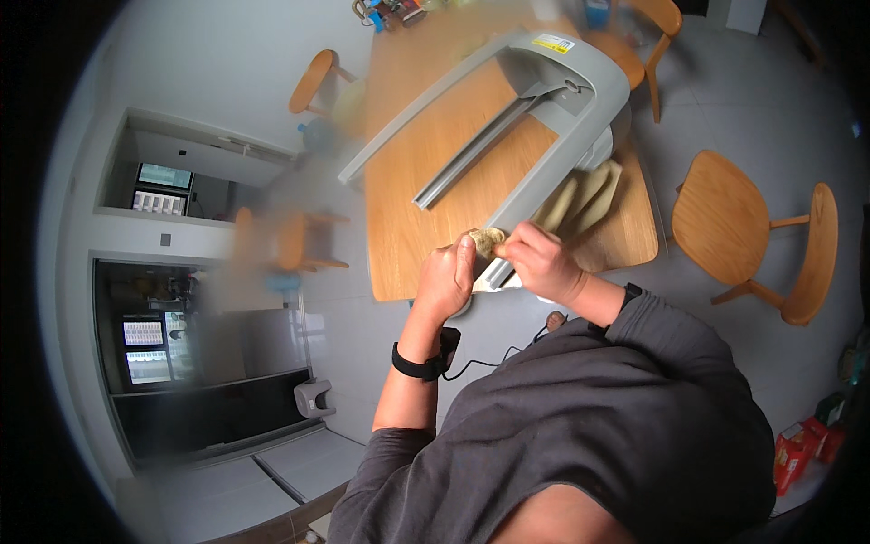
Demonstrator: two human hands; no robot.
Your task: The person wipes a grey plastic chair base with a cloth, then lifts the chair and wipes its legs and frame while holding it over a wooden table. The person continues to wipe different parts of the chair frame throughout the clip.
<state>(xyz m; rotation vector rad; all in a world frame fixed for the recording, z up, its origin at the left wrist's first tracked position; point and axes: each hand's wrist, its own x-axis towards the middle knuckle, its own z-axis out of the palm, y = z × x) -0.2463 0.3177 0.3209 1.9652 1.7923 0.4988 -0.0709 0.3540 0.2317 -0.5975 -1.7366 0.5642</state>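
Note:
A large grey plastic frame with long arms and a curved top end lies slanted across the wooden table. My left hand grips a small bunched tan cloth-like piece beside the lower end of the frame's right arm. Over that same end, my right hand pinches the piece from the other side with curled fingers. Part of the piece is hidden by my fingers. Folded khaki material lies under and right of the frame. A shorter grey channelled rail runs between the frame's long arms.
Wooden chairs stand at the right, top right and upper left. Below the table edge hangs a black cable. Small items sit at the table's far end. A grey stool stands lower left, red boxes lower right.

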